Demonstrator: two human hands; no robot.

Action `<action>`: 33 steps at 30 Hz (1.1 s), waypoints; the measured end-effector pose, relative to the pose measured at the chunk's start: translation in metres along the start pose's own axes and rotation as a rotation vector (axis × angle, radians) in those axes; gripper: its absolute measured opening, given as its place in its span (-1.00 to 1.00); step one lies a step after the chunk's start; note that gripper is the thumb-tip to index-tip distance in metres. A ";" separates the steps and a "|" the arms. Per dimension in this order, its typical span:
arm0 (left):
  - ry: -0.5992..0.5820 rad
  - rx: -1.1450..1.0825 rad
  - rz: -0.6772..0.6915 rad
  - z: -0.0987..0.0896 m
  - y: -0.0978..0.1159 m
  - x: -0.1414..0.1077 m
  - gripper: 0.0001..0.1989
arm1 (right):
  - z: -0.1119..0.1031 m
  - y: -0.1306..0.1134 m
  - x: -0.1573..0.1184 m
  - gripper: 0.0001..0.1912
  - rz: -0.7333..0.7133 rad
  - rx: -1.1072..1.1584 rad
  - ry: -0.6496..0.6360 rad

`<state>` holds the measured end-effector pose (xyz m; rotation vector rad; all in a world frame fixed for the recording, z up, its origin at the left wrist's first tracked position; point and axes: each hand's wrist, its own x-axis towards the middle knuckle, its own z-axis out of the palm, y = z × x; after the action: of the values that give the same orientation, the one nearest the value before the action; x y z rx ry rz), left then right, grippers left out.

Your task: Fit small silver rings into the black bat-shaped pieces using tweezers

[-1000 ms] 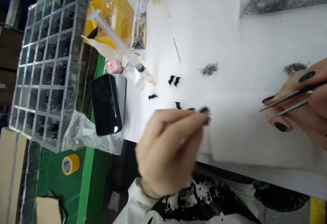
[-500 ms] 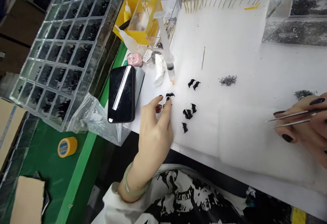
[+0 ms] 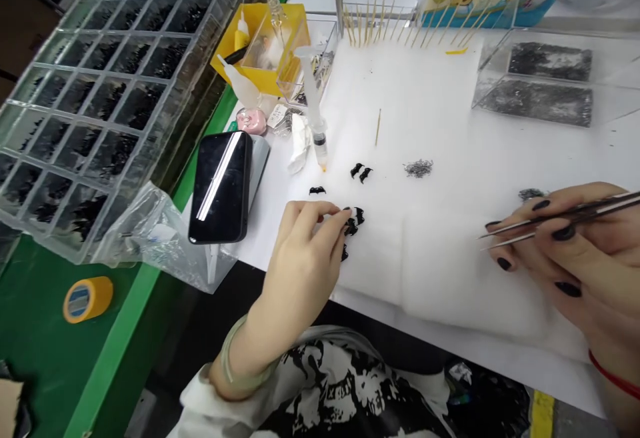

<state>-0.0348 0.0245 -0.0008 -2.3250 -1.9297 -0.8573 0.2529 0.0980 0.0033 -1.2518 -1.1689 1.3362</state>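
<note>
My left hand (image 3: pixel 306 251) has its thumb and index finger pinched together beside a cluster of small black bat-shaped pieces (image 3: pixel 352 226) on the white mat; whatever lies between the fingertips is too small to make out. One more black piece (image 3: pixel 317 191) lies above the knuckles, and a pair (image 3: pixel 361 172) rests farther up. At the right, my right hand (image 3: pixel 565 245) holds metal tweezers (image 3: pixel 510 233), whose two tips are slightly apart over the mat with nothing visible between them. A small pile of metal bits (image 3: pixel 418 169) sits between the hands, farther back.
A phone (image 3: pixel 221 188), a syringe (image 3: pixel 315 105) and a yellow box (image 3: pixel 260 48) stand at the left. Beyond them is a compartment tray (image 3: pixel 95 101). Thin sticks (image 3: pixel 375 23) and a clear case (image 3: pixel 540 101) are at the back.
My left hand has moved from the single black piece to the cluster, and its fingertips have come together. My right hand still holds the tweezers. The view has shifted.
</note>
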 end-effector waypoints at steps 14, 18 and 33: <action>0.083 -0.452 0.223 -0.013 0.028 0.011 -0.87 | 0.013 -0.017 0.007 -0.82 -0.050 0.096 -0.079; -0.037 -0.508 0.462 0.016 0.051 0.020 -0.78 | 0.013 -0.016 0.006 -0.80 -0.146 0.020 0.011; -0.087 -0.454 0.323 0.024 0.068 0.014 -0.79 | 0.056 -0.015 0.041 -0.78 -0.453 -0.594 -0.164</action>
<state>0.0379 0.0285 0.0076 -2.8545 -1.4295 -1.2798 0.1958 0.1381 0.0147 -1.1801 -1.9261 0.7832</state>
